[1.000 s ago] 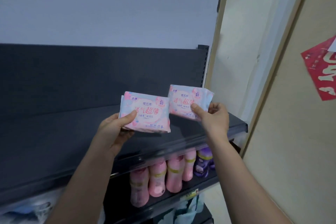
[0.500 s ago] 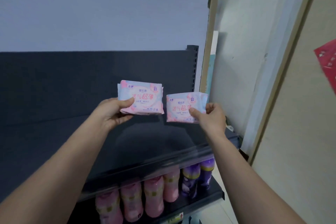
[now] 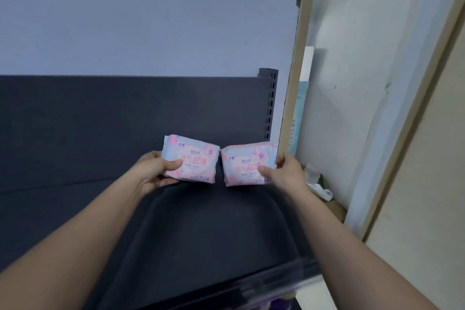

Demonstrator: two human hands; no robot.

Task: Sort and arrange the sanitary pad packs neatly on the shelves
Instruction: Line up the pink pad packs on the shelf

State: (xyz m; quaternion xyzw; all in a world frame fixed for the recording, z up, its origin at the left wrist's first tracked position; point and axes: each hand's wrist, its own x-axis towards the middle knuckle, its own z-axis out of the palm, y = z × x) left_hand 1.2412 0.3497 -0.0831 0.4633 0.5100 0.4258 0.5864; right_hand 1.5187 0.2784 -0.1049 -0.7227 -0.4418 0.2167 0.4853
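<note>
Drawn together over the shelf [image 3: 201,234], left hand [image 3: 153,171] pinches left pack [image 3: 193,158], right hand [image 3: 286,171] right pack [image 3: 246,163], edges nearly touching.

Left hand [image 3: 153,171] and right hand [image 3: 286,173] each hold a pink pad pack, left pack [image 3: 192,157] and right pack [image 3: 246,163], side by side above the dark shelf [image 3: 201,234].

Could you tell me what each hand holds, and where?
Left hand holds the left pack by its left edge; right hand, the right pack by its right edge.
</note>
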